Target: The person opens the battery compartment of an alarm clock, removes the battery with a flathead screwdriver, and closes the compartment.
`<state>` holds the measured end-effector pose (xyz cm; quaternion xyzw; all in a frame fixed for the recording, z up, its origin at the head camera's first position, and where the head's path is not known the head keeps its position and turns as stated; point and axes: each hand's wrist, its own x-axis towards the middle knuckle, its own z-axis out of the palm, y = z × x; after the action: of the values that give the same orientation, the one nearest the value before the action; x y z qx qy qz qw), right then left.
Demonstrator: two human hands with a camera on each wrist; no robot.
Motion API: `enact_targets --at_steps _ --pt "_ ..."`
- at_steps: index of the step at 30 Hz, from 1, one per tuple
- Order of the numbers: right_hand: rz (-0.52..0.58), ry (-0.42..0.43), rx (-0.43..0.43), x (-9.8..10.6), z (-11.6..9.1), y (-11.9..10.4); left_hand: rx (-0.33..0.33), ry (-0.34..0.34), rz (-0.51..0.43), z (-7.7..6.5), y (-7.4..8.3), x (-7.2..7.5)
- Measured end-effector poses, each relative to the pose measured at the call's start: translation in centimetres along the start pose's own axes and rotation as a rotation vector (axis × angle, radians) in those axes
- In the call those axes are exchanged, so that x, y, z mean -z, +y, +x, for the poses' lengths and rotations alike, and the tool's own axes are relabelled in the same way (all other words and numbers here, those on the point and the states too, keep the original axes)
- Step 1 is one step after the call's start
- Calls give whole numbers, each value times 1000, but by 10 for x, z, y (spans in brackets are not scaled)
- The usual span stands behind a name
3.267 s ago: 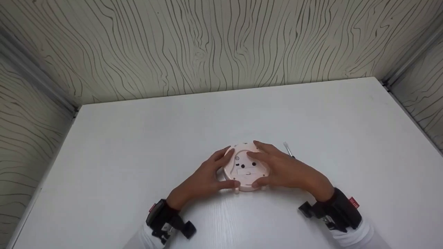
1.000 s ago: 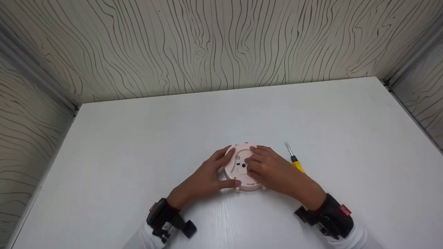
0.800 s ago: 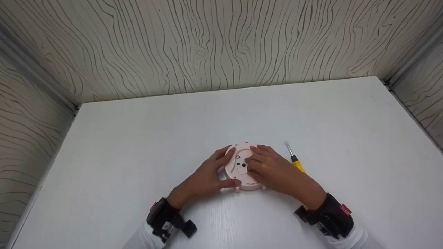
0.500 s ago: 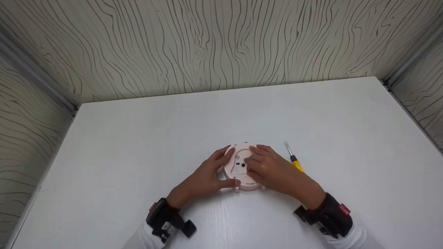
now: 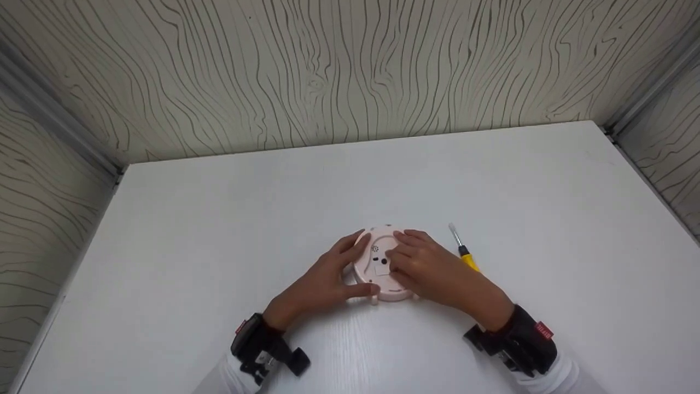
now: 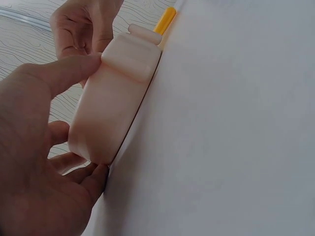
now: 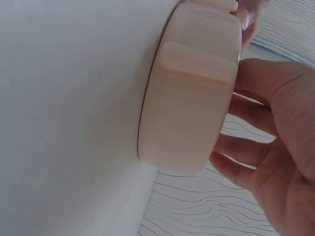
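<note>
1. A pale pink round device (image 5: 385, 280) is laid flat on the white table (image 5: 219, 246), a little toward six o'clock from the middle of the visible tabletop. Two stubby feet are seen at its rim, near five and seven o'clock.
2. On its upturned side, a ring of small holes (image 5: 375, 248) is set toward eleven o'clock, with a black knob (image 5: 384, 261) near the centre and a pale rectangle (image 5: 381, 270) just below.
3. The rim is gripped by the left hand (image 5: 328, 276): the thumb is placed at seven o'clock, the fingers are curled over at ten.
4. The right hand (image 5: 424, 262) is laid over the three o'clock half, fingertips touching near one o'clock, other fingers bent; whether anything is pinched beneath cannot be told.
5. A yellow-handled tool (image 5: 464, 250) is seen at two o'clock from the device, apart from it, its lower end hidden by the right arm.
6. Black straps are worn on both wrists, above white sleeves.
7. The table is backed at twelve o'clock by a wood-grain panel (image 5: 328, 71).
</note>
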<state>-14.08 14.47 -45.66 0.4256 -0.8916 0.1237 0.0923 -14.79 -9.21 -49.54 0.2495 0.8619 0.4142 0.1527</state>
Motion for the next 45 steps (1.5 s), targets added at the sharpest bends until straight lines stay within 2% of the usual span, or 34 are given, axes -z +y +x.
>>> enact_targets --at_steps 16,45 --pt "22 19 37 -3 -1 4 16 6 5 -1 1 0" --pt "64 24 41 1 -1 6 25 2 2 -1 2 0"
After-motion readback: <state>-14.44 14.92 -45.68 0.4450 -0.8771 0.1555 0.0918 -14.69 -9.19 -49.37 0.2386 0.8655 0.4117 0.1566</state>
